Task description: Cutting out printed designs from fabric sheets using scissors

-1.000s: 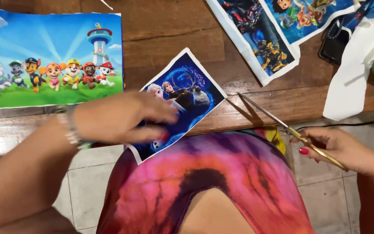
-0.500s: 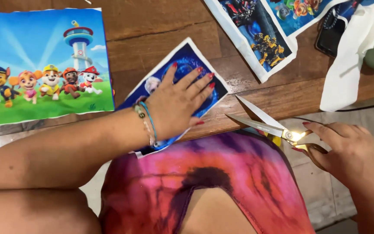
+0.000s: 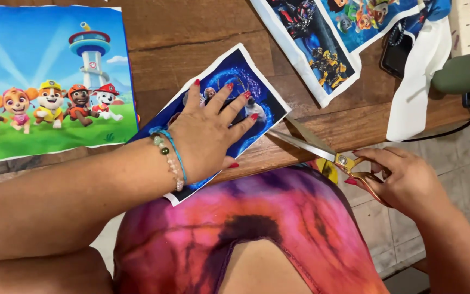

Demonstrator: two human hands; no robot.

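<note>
My left hand point(image 3: 210, 133) lies flat, fingers spread, on a small dark-blue printed fabric piece with a white border point(image 3: 248, 90), pressing it against the wooden table point(image 3: 191, 32) at its front edge. My right hand point(image 3: 403, 179) grips gold-handled scissors point(image 3: 322, 149). Their blades are open and point left, with the tips next to the right edge of the blue fabric piece. A beaded bracelet and a blue cord sit on my left wrist.
A large cartoon-dog fabric print point(image 3: 44, 81) lies at the left. More printed fabric pieces point(image 3: 322, 49) and a white cloth point(image 3: 420, 81) lie at the upper right beside a dark phone point(image 3: 395, 54) and a green tool point(image 3: 463, 73). Tiled floor shows below the table edge.
My left hand slid up onto the blue piece and flattened with fingers spread. My right hand brought the scissors left and closer, with the blades open near the fabric's right edge.
</note>
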